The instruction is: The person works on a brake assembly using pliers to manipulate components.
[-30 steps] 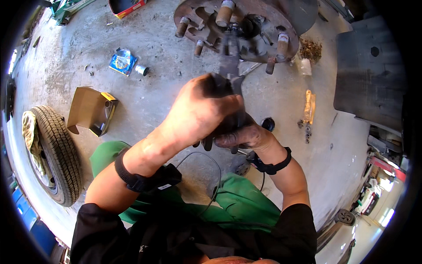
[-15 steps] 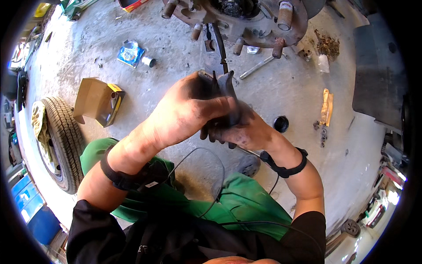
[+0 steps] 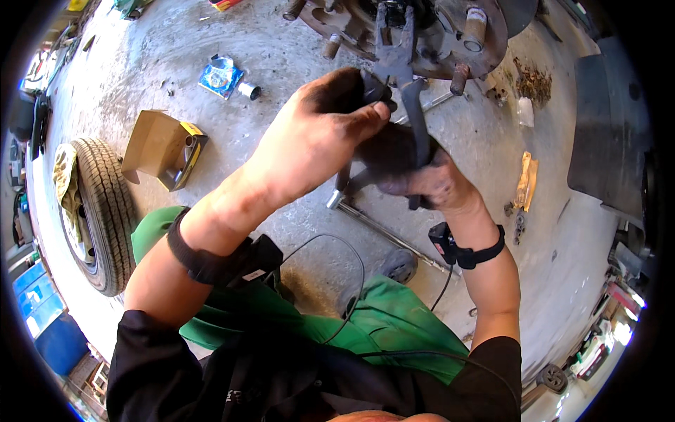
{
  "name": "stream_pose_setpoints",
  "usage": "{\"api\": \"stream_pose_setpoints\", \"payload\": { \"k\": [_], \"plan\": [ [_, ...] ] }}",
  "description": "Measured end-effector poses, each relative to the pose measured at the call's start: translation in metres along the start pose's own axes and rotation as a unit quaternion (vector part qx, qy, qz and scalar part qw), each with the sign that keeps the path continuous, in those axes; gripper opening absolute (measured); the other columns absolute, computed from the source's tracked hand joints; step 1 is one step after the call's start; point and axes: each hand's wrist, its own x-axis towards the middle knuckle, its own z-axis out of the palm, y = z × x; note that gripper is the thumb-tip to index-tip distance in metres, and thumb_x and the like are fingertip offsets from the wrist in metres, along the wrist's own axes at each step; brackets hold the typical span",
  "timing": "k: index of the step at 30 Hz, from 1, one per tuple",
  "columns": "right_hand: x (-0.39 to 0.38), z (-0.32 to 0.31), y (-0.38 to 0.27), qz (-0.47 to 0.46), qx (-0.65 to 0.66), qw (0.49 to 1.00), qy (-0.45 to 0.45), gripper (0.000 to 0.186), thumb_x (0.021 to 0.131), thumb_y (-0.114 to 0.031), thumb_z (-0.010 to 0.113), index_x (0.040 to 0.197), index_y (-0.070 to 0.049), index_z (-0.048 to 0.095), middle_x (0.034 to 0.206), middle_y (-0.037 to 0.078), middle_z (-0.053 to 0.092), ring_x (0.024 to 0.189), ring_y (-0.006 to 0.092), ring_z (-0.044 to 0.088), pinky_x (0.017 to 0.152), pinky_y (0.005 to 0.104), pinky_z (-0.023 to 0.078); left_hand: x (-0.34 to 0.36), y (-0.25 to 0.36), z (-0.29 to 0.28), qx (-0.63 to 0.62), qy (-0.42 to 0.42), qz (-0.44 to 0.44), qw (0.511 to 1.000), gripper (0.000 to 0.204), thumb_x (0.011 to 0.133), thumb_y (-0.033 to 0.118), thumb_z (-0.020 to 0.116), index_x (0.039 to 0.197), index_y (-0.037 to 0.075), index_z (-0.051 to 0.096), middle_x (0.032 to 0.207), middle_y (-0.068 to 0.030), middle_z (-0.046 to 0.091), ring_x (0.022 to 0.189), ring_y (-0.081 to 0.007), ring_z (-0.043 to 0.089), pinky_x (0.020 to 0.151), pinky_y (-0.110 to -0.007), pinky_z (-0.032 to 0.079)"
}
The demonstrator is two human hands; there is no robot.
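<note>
A pair of dark metal pliers is held between my two hands, its forked jaws spread and reaching up toward the greasy centre of a rusty wheel hub. My left hand is closed around the pliers near the pivot, fingers curled and thumb lying across. My right hand grips them lower down, its blackened fingers wrapped at the handles. One curved handle passes over that hand. Whether the jaw tips touch the hub is hard to make out. Thick studs stick out of the hub flange toward me.
Below my hands a long socket-wrench bar lies on the concrete. To the left are an open cardboard box, a tyre, a blue packet and a metal sleeve. An orange wrapper and dark panel are at right.
Both hands have moved up toward the hub with the pliers. The pliers have turned so the forked jaws show face-on, spread apart. The wrench bar now shows more fully below.
</note>
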Motion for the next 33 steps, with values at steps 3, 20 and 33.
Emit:
{"api": "stream_pose_setpoints", "payload": {
  "k": [3, 20, 33],
  "plan": [
    [0.007, -0.011, -0.002, -0.02, 0.019, 1.0, 0.002, 0.062, 0.08, 0.0, 0.067, 0.138, 0.004, 0.046, 0.124, 0.018, 0.064, 0.114, 0.0317, 0.063, 0.097, 0.0449, 0.054, 0.007, 0.005, 0.001, -0.003, 0.02, -0.009, 1.0, 0.027, 0.094, 0.019, 0.068, 0.112, -0.001, 0.064, 0.1, -0.0031, 0.068, 0.092, -0.0092, 0.06, 0.084, -0.025, 0.047],
    [0.017, -0.061, -0.005, -0.015, 0.075, 0.996, -0.045, 0.066, 0.081, -0.004, 0.069, 0.142, 0.004, 0.043, 0.13, 0.022, 0.061, 0.124, 0.0384, 0.056, 0.106, 0.0482, 0.045, 0.029, -0.011, 0.002, 0.068, 0.007, 0.07, 0.995, 0.026, 0.096, 0.02, 0.066, 0.109, -0.002, 0.068, 0.091, -0.0053, 0.071, 0.083, -0.0086, 0.058, 0.077, -0.028, 0.05],
    [0.01, -0.055, -0.013, 0.033, 0.099, 0.994, -0.04, 0.065, 0.082, -0.01, 0.071, 0.139, 0.007, 0.044, 0.128, 0.024, 0.061, 0.114, 0.0367, 0.063, 0.096, 0.0447, 0.052, 0.021, -0.002, 0.007, -0.008, -0.006, 0.043, 0.999, 0.029, 0.094, 0.026, 0.069, 0.1, -0.002, 0.068, 0.087, -0.0033, 0.069, 0.082, -0.0075, 0.058, 0.075, -0.026, 0.048]
  ]
}}
